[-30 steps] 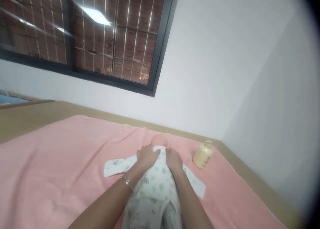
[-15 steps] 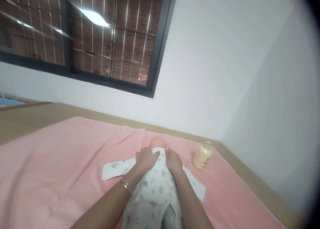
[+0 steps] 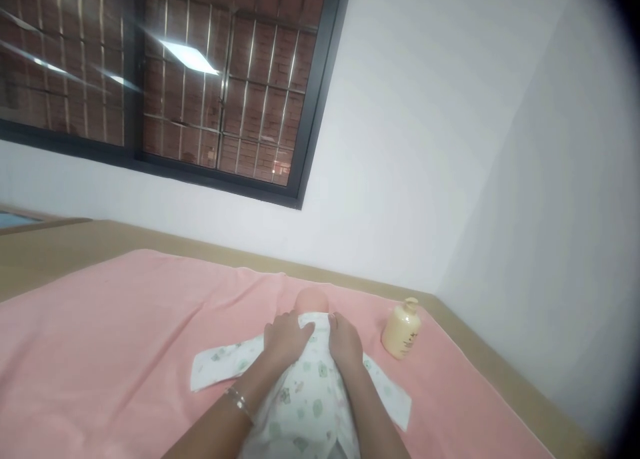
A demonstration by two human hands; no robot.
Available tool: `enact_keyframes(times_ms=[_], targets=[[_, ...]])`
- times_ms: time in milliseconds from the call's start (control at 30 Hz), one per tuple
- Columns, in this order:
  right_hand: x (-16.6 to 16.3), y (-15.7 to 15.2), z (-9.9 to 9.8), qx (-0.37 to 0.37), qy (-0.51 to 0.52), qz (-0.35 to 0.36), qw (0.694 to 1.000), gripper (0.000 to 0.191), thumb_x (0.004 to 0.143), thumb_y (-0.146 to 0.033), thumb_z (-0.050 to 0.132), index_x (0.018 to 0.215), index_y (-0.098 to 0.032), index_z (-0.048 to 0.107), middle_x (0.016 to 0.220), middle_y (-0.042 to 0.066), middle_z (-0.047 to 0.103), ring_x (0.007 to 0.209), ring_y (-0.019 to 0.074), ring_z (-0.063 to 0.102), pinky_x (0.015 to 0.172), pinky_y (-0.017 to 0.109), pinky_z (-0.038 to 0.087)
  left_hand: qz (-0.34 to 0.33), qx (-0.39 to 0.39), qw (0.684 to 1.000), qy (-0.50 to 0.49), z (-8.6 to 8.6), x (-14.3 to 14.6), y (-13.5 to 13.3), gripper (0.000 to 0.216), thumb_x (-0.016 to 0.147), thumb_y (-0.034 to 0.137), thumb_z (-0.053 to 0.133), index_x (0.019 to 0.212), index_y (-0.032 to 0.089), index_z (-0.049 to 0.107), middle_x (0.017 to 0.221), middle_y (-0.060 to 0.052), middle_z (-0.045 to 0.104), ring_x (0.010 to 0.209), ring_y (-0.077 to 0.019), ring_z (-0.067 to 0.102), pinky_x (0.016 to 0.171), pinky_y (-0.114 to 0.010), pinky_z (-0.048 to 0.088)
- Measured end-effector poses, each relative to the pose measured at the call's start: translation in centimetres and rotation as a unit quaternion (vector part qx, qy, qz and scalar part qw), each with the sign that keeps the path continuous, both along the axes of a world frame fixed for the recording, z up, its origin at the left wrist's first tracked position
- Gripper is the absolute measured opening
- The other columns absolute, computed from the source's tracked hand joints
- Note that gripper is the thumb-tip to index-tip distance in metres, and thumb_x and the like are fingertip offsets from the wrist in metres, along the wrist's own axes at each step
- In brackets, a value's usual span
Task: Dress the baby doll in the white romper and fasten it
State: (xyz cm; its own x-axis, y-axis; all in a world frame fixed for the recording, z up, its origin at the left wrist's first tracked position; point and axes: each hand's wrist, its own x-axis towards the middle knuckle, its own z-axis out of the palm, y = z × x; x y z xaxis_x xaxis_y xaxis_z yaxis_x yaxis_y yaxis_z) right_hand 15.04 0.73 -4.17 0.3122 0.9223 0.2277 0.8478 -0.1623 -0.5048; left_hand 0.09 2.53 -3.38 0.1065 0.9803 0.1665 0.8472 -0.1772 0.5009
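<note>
A baby doll (image 3: pixel 313 301) lies on its back on a pink towel (image 3: pixel 110 352), dressed in a white printed garment (image 3: pixel 305 399) whose sleeves spread to both sides. My left hand (image 3: pixel 286 335) rests flat on the doll's left shoulder, fingers together near the collar. My right hand (image 3: pixel 344 339) lies on the other shoulder, fingers curved over the cloth by the neck. A bracelet (image 3: pixel 239 402) is on my left wrist.
A pale yellow pump bottle (image 3: pixel 401 330) stands on the towel to the right of the doll. The towel covers a tan bed (image 3: pixel 60 245) set against white walls, with a corner at right. A dark-framed barred window (image 3: pixel 165 85) is above left.
The view has tilted up slightly, so doll and hands sit lower in the frame. Both hands stay on the doll's shoulders with hardly any movement.
</note>
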Motion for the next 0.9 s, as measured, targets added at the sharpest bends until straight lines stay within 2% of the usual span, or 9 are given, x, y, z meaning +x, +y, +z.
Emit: enact_keyframes(times_ms=[367, 700, 900], targets=[[0.50, 0.23, 0.00, 0.004, 0.012, 0.001, 1.000, 0.039, 0.097, -0.034, 0.021, 0.082, -0.021, 0.055, 0.086, 0.005, 0.065, 0.081, 0.0176, 0.060, 0.068, 0.026, 0.038, -0.004, -0.007, 1.000, 0.012, 0.33, -0.02, -0.17, 0.044, 0.079, 0.054, 0.039, 0.099, 0.020, 0.059, 0.104, -0.010, 0.065, 0.101, -0.0292, 0.056, 0.084, -0.044, 0.039], [0.65, 0.35, 0.04, 0.000, 0.015, 0.012, 1.000, 0.041, 0.097, -0.033, 0.019, 0.082, -0.021, 0.055, 0.088, 0.006, 0.065, 0.084, 0.0175, 0.060, 0.071, 0.026, 0.039, -0.007, -0.002, 1.000, 0.012, -0.20, -0.06, 0.30, 0.039, 0.078, 0.049, 0.040, 0.097, 0.020, 0.059, 0.104, -0.010, 0.065, 0.100, -0.0296, 0.056, 0.084, -0.045, 0.038], [0.68, 0.39, 0.18, -0.017, 0.003, 0.030, 0.999, 0.039, 0.096, -0.035, 0.023, 0.085, -0.020, 0.057, 0.090, 0.008, 0.065, 0.086, 0.0190, 0.060, 0.072, 0.027, 0.039, -0.005, -0.011, 1.000, 0.011, 0.15, -0.08, 0.16, 0.043, 0.078, 0.053, 0.039, 0.097, 0.020, 0.059, 0.105, -0.011, 0.064, 0.102, -0.0296, 0.056, 0.085, -0.045, 0.038]])
